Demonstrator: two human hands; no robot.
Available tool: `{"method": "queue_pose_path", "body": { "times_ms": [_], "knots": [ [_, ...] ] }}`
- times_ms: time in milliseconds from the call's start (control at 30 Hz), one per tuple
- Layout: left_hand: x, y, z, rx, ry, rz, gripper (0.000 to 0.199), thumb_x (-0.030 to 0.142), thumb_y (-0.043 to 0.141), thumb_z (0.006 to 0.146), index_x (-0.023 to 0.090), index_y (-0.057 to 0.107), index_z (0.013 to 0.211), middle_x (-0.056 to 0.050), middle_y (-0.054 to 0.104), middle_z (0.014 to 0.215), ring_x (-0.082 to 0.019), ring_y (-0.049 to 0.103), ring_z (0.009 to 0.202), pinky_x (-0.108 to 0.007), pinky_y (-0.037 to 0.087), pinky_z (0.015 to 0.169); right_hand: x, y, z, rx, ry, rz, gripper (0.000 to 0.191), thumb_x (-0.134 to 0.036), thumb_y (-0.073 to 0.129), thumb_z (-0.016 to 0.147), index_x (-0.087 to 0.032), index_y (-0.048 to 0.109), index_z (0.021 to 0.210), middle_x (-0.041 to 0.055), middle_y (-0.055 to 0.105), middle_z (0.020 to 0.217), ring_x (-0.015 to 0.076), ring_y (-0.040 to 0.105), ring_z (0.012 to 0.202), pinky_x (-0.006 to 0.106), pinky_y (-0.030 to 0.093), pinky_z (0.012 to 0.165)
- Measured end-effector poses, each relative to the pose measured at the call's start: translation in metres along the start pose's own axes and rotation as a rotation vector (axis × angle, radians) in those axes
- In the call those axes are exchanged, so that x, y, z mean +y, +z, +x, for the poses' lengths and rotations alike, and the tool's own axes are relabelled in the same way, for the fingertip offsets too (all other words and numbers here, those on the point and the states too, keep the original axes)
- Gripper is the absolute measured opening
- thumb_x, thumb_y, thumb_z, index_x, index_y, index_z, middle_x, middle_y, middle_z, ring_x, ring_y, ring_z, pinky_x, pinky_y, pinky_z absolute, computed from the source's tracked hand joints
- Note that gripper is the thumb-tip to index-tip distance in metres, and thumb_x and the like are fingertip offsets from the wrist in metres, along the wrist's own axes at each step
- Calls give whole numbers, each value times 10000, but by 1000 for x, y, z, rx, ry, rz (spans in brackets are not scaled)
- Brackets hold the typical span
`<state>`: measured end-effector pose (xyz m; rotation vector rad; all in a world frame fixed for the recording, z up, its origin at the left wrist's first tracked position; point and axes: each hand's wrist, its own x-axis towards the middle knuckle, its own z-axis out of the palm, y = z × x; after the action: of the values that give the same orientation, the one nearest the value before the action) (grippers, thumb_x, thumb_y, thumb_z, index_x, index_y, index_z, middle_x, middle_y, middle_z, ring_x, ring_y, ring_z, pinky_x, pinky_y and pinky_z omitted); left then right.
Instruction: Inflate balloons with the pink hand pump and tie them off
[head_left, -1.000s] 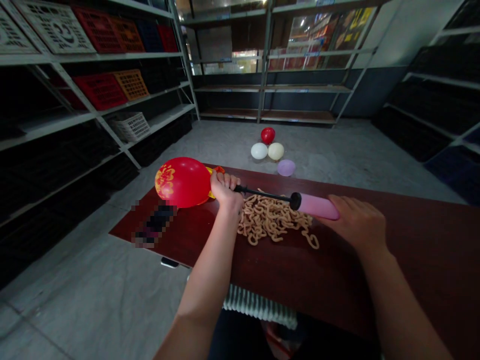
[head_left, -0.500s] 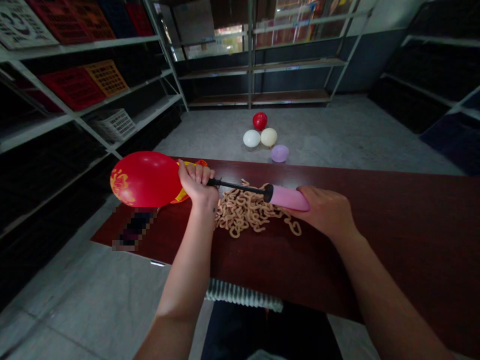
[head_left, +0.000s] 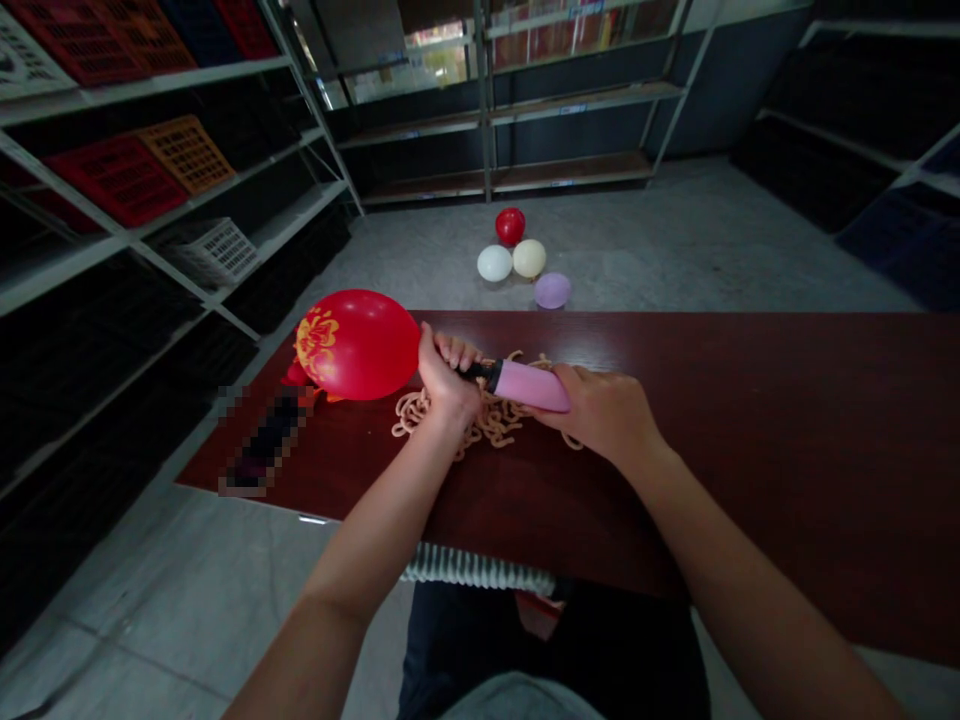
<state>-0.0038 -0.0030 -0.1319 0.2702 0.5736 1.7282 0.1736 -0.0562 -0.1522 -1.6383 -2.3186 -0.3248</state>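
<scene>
A large red balloon (head_left: 364, 345) with a yellow pattern points left from my left hand (head_left: 450, 375), whose fingers are closed round the balloon's neck and the black nozzle end of a pump. The pink pump (head_left: 531, 385) is gripped by my right hand (head_left: 607, 410) at its right end. Little of the black rod shows between my hands. Under the pump, tan curled balloons (head_left: 495, 420) lie in a heap on the dark red table (head_left: 600, 520), partly hidden by my left hand and wrist.
A blurred dark object (head_left: 266, 440) lies at the table's left end, with small red and orange items behind the balloon. Beyond the table, a red, a white, a cream and a purple balloon (head_left: 553, 291) rest on the floor. Shelves with crates (head_left: 187, 153) stand left.
My left hand and the red balloon have moved right, closer to my right hand. The rod that showed between them is now mostly inside the pump. The view has shifted slightly.
</scene>
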Motion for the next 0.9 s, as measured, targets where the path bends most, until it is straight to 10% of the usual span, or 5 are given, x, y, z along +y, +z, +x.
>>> {"method": "queue_pose_path", "body": {
  "times_ms": [900],
  "knots": [
    [65,-7,28,101,204,-137,528,364,300,1038,182,371,548,68,201,417,-69,195,330,-236,230,415,66,2,-3,219,-69,-146,607,-721,486,846,-182,698,1027,96,735,897,245,656,797,333,393,682]
  ]
}}
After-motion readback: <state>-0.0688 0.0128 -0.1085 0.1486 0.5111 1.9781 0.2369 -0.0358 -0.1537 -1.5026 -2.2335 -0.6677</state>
